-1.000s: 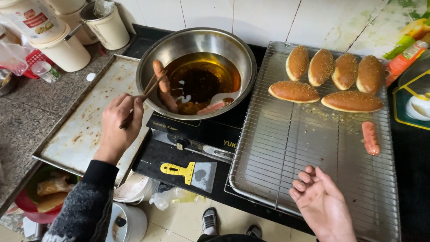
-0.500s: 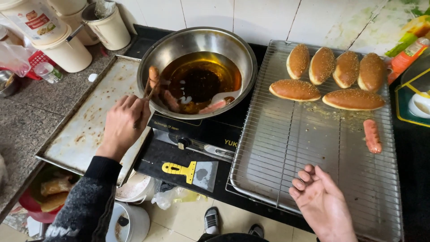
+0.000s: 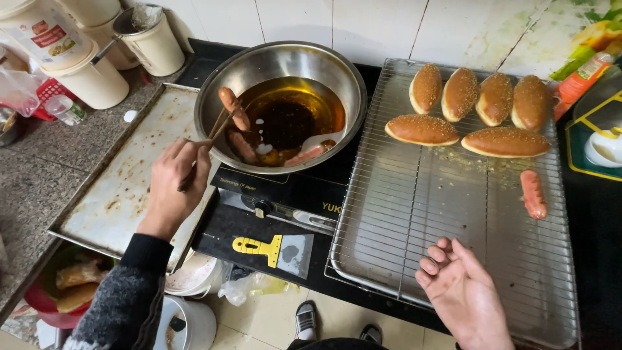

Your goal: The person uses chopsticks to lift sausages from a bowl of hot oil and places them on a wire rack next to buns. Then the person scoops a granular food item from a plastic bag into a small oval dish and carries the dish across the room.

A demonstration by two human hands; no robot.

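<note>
My left hand grips a pair of wooden chopsticks that pinch a fried sausage at the left inner wall of a steel bowl of dark hot oil. Two more sausages lie in the oil. My right hand hovers with fingers loosely curled, holding nothing, over the near edge of a wire cooling rack. On the rack lie several sesame buns at the far end and one sausage on the right.
A greasy metal tray lies left of the cooker. The black induction cooker has a yellow-handled scraper in front. White tubs stand at the far left. Bowls and a bucket sit on the floor below.
My left hand has moved the chopsticks with the sausage slightly right and up along the bowl's left wall. My right hand has stayed over the rack's near edge.
</note>
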